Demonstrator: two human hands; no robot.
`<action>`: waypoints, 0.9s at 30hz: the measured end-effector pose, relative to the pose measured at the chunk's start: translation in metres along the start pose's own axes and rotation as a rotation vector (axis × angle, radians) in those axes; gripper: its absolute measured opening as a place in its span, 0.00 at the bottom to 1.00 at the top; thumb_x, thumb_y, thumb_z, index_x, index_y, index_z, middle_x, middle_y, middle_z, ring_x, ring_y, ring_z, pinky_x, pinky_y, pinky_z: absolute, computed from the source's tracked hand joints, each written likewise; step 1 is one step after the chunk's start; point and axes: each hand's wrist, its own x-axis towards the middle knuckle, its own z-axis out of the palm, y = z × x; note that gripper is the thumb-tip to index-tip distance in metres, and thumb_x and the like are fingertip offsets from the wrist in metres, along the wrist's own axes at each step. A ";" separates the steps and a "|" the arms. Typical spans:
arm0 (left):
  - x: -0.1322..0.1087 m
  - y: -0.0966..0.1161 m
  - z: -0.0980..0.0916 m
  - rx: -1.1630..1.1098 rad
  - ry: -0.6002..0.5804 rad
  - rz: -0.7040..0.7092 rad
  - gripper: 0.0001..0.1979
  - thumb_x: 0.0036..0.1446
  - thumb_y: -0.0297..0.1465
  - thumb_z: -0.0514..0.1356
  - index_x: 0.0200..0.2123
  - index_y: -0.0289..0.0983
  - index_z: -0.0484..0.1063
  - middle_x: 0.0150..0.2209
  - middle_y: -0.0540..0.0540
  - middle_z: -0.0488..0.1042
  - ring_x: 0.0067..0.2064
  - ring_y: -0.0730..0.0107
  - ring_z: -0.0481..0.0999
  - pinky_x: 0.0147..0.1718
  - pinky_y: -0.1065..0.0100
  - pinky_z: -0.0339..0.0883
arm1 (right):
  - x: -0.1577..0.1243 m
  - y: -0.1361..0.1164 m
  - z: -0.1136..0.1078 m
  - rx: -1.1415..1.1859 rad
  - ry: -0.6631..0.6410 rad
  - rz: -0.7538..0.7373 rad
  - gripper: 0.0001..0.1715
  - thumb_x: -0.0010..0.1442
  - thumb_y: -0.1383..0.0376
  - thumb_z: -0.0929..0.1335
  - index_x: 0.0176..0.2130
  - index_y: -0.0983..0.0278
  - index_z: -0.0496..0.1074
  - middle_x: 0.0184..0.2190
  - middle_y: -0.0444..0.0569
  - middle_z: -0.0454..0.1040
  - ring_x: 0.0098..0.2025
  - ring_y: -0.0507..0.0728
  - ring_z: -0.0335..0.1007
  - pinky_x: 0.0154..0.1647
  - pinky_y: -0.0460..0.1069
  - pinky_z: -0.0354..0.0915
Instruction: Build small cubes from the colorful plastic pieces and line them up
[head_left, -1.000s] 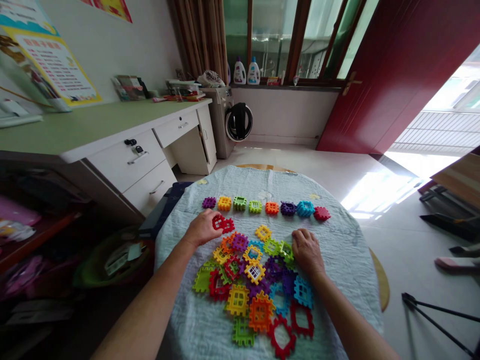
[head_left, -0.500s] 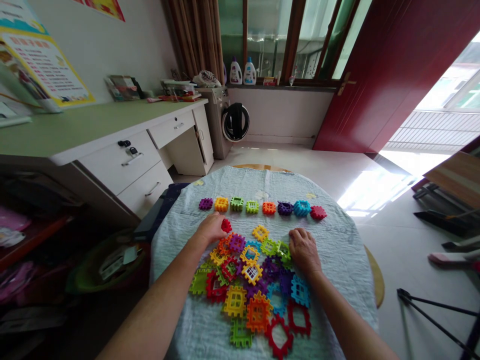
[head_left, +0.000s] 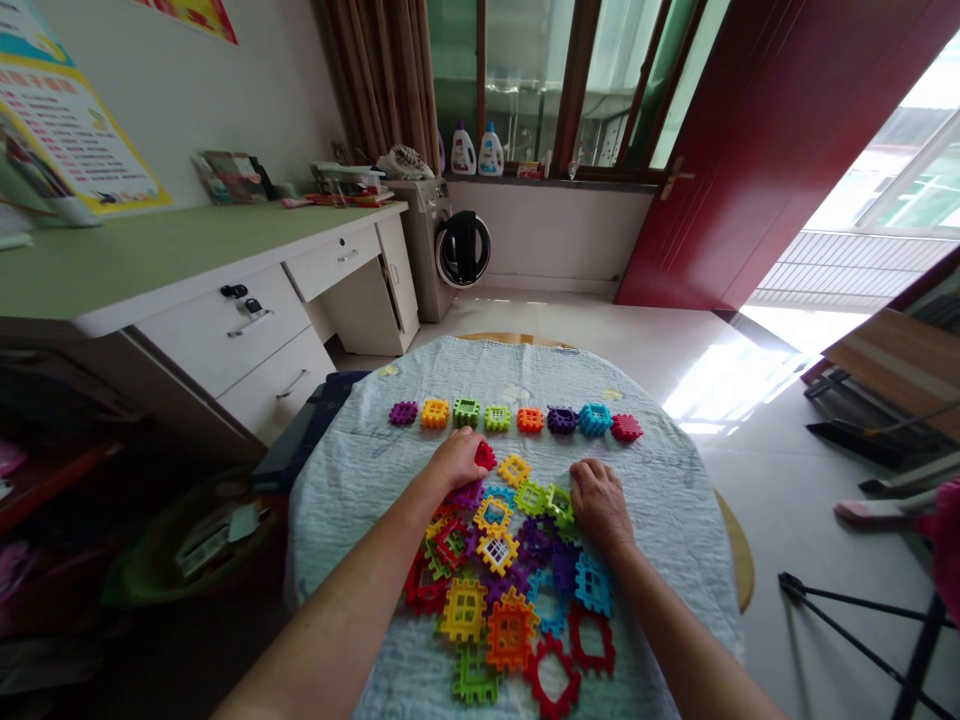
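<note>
My left hand [head_left: 457, 460] is closed on a red interlocking toy block [head_left: 485, 456], just above the far side of a loose pile. My right hand [head_left: 600, 500] rests on the cloth at the pile's right edge, beside a green block [head_left: 559, 505], its fingers loosely bent and nothing visible in them. Between the hands lie a yellow block [head_left: 514, 470] and another green block [head_left: 531, 497]. Nearer me, the pile holds notched square pieces, among them an orange piece [head_left: 512, 630], a yellow piece [head_left: 463, 610] and a red frame [head_left: 592, 640].
Beyond my hands a row of small blocks runs across the table, from a purple block [head_left: 403, 413] to a red block [head_left: 627, 428]. A pale blue cloth [head_left: 675, 560] covers the round table. A desk [head_left: 187, 250] stands left, and tripod legs [head_left: 840, 600] stand right.
My left hand has moved right with the red block, now nearer the yellow block and covering part of the pile. My right hand stays in place. The view has shifted slightly.
</note>
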 end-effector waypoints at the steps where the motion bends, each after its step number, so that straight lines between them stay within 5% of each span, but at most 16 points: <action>1: -0.002 -0.001 0.001 -0.031 0.009 -0.002 0.28 0.42 0.36 0.68 0.49 0.36 0.72 0.47 0.40 0.72 0.49 0.57 0.73 0.51 0.64 0.66 | 0.000 0.001 0.000 0.014 0.000 0.002 0.10 0.61 0.69 0.63 0.41 0.61 0.71 0.43 0.51 0.72 0.49 0.59 0.64 0.53 0.52 0.58; 4: -0.014 -0.015 0.002 -0.193 0.116 0.019 0.35 0.42 0.37 0.69 0.55 0.35 0.67 0.51 0.40 0.70 0.53 0.58 0.72 0.54 0.64 0.65 | 0.001 0.008 -0.002 0.131 -0.007 0.024 0.10 0.61 0.68 0.62 0.39 0.61 0.72 0.42 0.51 0.73 0.47 0.59 0.66 0.51 0.52 0.60; 7: -0.036 -0.039 0.003 -0.280 0.319 0.000 0.26 0.51 0.38 0.64 0.53 0.36 0.68 0.52 0.40 0.71 0.54 0.59 0.71 0.56 0.61 0.64 | 0.008 0.006 -0.010 0.293 0.021 0.067 0.11 0.60 0.68 0.61 0.38 0.61 0.72 0.39 0.51 0.74 0.44 0.59 0.68 0.49 0.53 0.62; 12: -0.069 -0.073 0.017 -0.087 0.549 -0.261 0.15 0.57 0.37 0.58 0.46 0.36 0.71 0.49 0.38 0.72 0.53 0.54 0.70 0.56 0.56 0.62 | 0.040 -0.048 -0.022 0.335 -0.104 -0.184 0.12 0.60 0.68 0.64 0.43 0.61 0.74 0.45 0.51 0.75 0.49 0.59 0.66 0.53 0.54 0.60; 16: -0.078 -0.079 0.026 -0.024 0.571 -0.352 0.12 0.59 0.35 0.53 0.43 0.38 0.72 0.49 0.40 0.73 0.53 0.55 0.70 0.54 0.57 0.62 | 0.070 -0.105 -0.012 0.212 -0.370 -0.348 0.24 0.55 0.68 0.69 0.52 0.59 0.71 0.53 0.50 0.72 0.54 0.61 0.61 0.54 0.55 0.58; 20: -0.078 -0.078 0.027 -0.068 0.578 -0.333 0.10 0.58 0.31 0.52 0.39 0.38 0.72 0.45 0.40 0.74 0.50 0.56 0.71 0.53 0.58 0.63 | 0.090 -0.129 0.005 0.053 -0.515 -0.396 0.35 0.51 0.67 0.71 0.58 0.58 0.65 0.57 0.51 0.68 0.54 0.63 0.59 0.53 0.56 0.58; 27: -0.078 -0.075 0.025 -0.066 0.588 -0.340 0.09 0.55 0.28 0.53 0.36 0.39 0.73 0.43 0.42 0.74 0.48 0.57 0.71 0.52 0.58 0.64 | 0.100 -0.130 0.013 -0.018 -0.581 -0.426 0.18 0.55 0.65 0.69 0.47 0.60 0.72 0.49 0.53 0.71 0.52 0.63 0.60 0.49 0.55 0.59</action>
